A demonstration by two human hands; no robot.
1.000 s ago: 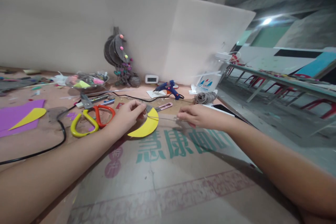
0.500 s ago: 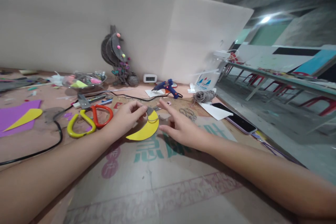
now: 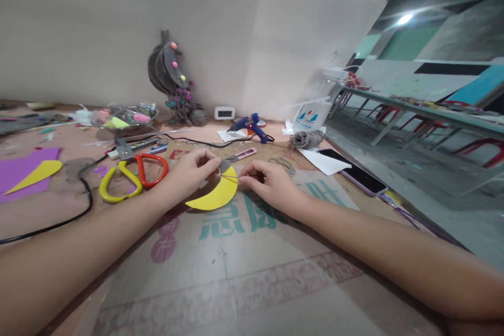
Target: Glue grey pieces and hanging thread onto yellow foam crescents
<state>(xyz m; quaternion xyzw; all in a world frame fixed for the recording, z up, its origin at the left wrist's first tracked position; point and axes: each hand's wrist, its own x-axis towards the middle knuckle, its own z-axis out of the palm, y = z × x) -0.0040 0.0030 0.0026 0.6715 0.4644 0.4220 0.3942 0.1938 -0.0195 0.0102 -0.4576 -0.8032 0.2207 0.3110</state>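
Yellow crescent (image 3: pixel 216 197) is pinched in the left hand (image 3: pixel 192 170).

The crescent (image 3: pixel 223 192) is yellow with a grey upper end. The cardboard (image 3: pixel 275 247) bears green characters and, toward its near edge, a dull-red patterned band (image 3: pixel 291 278). Scissor handles (image 3: pixel 103 190) are yellow and orange-red. The phone (image 3: pixel 358 176) at the table's (image 3: pixel 47 216) right edge looks black.

Yellow crescent (image 3: pixel 217 196) partly behind left hand (image 3: pixel 192 169), purple sheet (image 3: pixel 25 161) cut off at left, clock digits (image 3: pixel 224 114) blurred
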